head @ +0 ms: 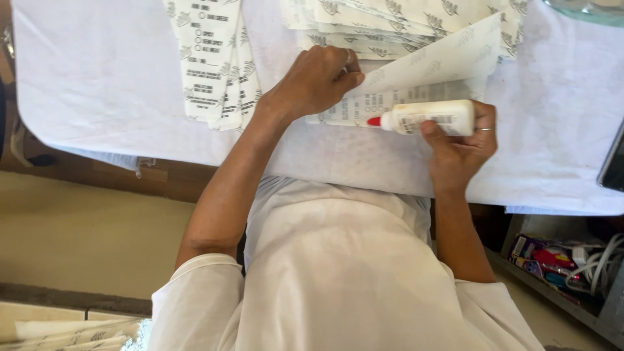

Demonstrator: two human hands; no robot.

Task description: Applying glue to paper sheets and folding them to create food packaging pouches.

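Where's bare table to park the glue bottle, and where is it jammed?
Free: white cloth left of the narrow sheet stack, and a patch right of the right hand, short of the dark object at the edge. Crowded: centre top, where the fanned sheets, left hand and glue bottle meet.
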